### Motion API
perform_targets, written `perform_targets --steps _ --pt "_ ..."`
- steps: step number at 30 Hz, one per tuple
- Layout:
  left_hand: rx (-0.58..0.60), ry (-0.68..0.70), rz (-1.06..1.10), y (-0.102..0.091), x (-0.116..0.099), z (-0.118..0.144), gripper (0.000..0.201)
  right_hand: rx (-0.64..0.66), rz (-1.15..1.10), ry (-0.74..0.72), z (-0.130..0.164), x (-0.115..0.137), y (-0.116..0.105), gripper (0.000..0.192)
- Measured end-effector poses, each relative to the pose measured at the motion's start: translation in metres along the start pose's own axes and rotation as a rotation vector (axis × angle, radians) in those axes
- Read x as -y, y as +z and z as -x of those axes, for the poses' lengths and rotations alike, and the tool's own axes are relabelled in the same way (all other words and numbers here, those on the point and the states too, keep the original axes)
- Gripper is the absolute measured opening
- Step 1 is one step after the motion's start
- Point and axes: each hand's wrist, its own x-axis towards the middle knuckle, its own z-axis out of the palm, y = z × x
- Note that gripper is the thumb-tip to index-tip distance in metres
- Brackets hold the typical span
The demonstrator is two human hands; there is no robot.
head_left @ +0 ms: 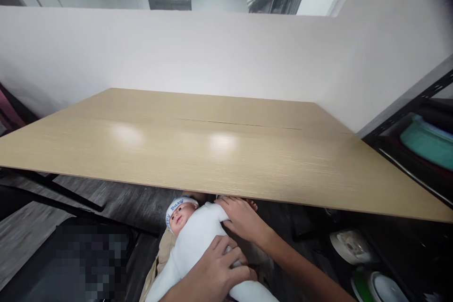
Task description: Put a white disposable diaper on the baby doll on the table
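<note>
The room is bright from ceiling lights above. 2 soft glare spots lie on the wooden table (226, 151). Below the table's near edge everything is dim and in shadow. To the right of the table, the corner of the picture goes dark, and straight lines bend there. Left below the table, 1 patch is pixelated.
</note>
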Motion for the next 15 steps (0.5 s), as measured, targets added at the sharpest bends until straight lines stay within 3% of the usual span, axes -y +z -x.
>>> perform_targets --steps 4,8,12,14,15 --pt "-0.034 0.028 -0.078 -0.021 -0.006 0.004 0.027 0.080 0.060 -0.027 -0.016 0.026 -0.007 0.026" --pt "-0.173 0.076 -0.074 -0.042 -0.008 0.035 0.037 0.009 -0.118 -0.045 -0.010 0.053 -0.020 0.034" --pt "-0.560 0.035 -0.217 -0.049 0.008 0.100 0.030 -0.192 -0.523 -0.045 0.014 0.065 -0.034 0.062" --pt "-0.822 -0.073 -0.354 -0.055 0.018 0.127 0.030 -0.326 -0.663 -0.046 0.030 0.067 -0.040 0.071" --pt "-0.878 -0.180 -0.390 -0.062 0.023 0.135 0.039 -0.402 -0.719 -0.039 0.037 0.068 -0.043 0.071"
